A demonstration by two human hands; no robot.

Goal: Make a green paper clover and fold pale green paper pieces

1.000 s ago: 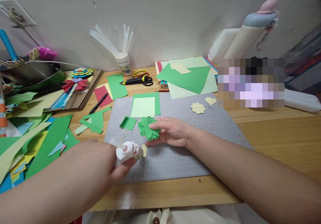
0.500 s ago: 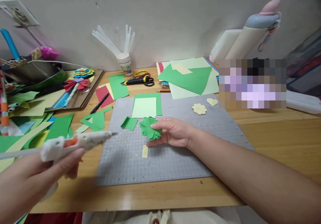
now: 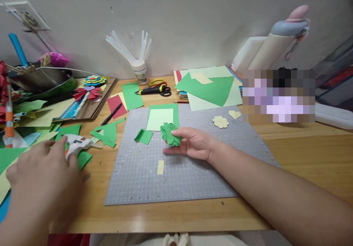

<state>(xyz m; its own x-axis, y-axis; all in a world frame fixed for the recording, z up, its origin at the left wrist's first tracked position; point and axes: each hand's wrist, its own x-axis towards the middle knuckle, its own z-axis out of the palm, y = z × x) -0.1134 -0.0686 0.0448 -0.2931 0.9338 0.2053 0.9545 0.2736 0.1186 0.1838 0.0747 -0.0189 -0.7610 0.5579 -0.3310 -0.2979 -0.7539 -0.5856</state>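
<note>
My right hand [image 3: 195,143] pinches a green folded-paper flower [image 3: 170,135] above the cutting mat [image 3: 132,191]. At the left, my left hand [image 3: 45,176] is blurred, its fingers loosely apart beside a white hot glue gun [image 3: 78,145]. The gun lies on its side on the paper scraps, its nozzle pointing right. Below the flower, a small pale yellow paper strip [image 3: 160,167] lies on the mat. A curled green paper square [image 3: 143,136] lies left of the flower. Behind it is a pale green square sheet [image 3: 160,119] on a darker green one.
A cream paper flower [image 3: 220,121] and a cream heart [image 3: 234,114] lie at the mat's right. Scissors [image 3: 165,91], a black pen [image 3: 111,114] and a cup of white sticks [image 3: 140,73] stand or lie behind. Stacked paper [image 3: 215,88] is at the back.
My left hand has lowered the glue gun onto the scraps at the left and loosened around it. The right hand, with the green paper flower, has shifted slightly right and up.
</note>
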